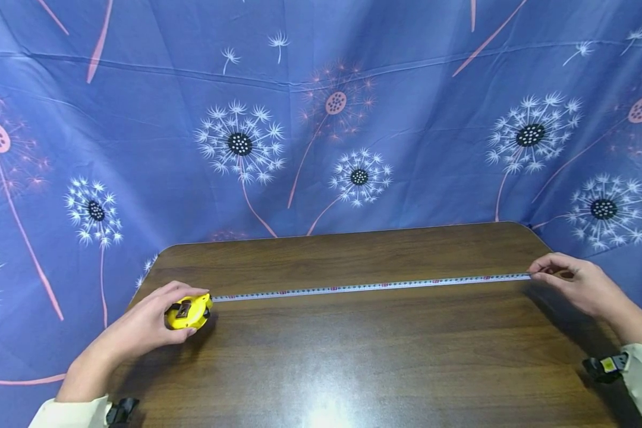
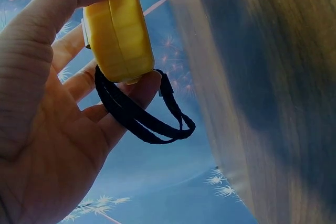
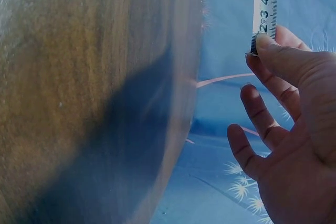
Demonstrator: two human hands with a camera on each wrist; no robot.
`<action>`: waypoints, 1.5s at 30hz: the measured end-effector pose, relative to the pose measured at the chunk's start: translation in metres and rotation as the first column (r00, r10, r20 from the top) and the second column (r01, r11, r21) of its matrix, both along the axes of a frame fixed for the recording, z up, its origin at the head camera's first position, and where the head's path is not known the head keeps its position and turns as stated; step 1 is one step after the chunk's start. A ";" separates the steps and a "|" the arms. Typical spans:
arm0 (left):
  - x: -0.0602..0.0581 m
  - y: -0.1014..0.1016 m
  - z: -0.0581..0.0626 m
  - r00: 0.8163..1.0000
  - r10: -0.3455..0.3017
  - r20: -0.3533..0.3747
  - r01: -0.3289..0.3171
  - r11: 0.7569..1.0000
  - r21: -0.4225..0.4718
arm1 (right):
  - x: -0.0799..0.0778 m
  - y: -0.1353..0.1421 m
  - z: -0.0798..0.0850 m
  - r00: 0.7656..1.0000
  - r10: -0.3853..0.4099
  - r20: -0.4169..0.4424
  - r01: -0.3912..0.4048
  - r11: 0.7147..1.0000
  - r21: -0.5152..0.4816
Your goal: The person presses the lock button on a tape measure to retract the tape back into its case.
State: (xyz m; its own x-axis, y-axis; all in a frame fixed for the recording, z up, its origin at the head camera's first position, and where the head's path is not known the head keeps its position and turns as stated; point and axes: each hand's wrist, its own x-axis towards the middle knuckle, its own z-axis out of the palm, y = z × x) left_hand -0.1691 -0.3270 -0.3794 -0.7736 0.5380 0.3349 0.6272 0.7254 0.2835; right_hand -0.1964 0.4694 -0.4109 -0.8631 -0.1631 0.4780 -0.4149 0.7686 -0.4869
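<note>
My left hand (image 1: 152, 318) grips the yellow case of a tape measure (image 1: 195, 312) at the table's left side, thumb on one edge and fingers on the other. A black wrist strap (image 2: 142, 119) dangles in a loop from the case in the left wrist view. From the case a white blade (image 1: 353, 289) with black and red markings runs out straight to the right. Its end is pinched between thumb and forefinger of my right hand (image 1: 580, 285). Low numbers show on the blade (image 3: 265, 3) beside that thumb in the right wrist view; the other fingers are spread.
Beneath both hands lies a brown wooden table (image 1: 353, 345) with rounded far corners. A blue cloth (image 1: 428, 137) printed with dandelions hangs behind and beside it. Dark straps with small devices (image 1: 607, 365) sit at both sleeve cuffs.
</note>
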 end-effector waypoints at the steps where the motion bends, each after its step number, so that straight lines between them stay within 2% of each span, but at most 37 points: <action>1: 0.000 0.000 0.000 1.000 -0.001 0.002 0.001 1.000 0.000 | 0.000 0.000 0.000 1.000 0.006 -0.005 -0.006 1.000 -0.005; 9: -0.001 0.000 0.001 1.000 -0.010 0.000 0.010 1.000 -0.001 | -0.002 0.002 0.001 0.996 0.080 -0.026 -0.081 0.996 -0.043; 13: -0.001 0.000 0.002 1.000 -0.017 -0.007 0.017 1.000 0.000 | -0.002 0.002 0.002 0.998 0.067 -0.012 -0.067 0.997 -0.043; 21: -0.001 0.001 0.003 1.000 -0.019 -0.008 0.019 1.000 0.000 | -0.002 0.002 0.003 1.000 -0.017 0.020 0.017 1.000 0.019; 31: -0.001 0.002 0.007 1.000 -0.029 0.004 0.029 1.000 0.007 | -0.004 0.004 0.003 1.000 0.020 0.011 -0.020 0.999 -0.027; 36: -0.001 0.003 0.009 1.000 -0.028 0.010 0.028 1.000 0.000 | -0.006 0.003 0.005 1.000 -0.011 0.015 0.011 1.000 -0.029; 45: -0.003 0.003 0.012 0.998 -0.035 -0.053 0.034 0.999 -0.036 | -0.010 0.005 0.005 1.000 0.029 -0.013 -0.029 0.999 -0.038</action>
State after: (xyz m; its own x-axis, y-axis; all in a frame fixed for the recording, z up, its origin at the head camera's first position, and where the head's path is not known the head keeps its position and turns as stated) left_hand -0.1721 -0.3243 -0.3671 -0.7357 0.5762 0.3560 0.6657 0.7119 0.2235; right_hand -0.2060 0.4745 -0.4055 -0.8523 -0.1696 0.4947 -0.4428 0.7373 -0.5102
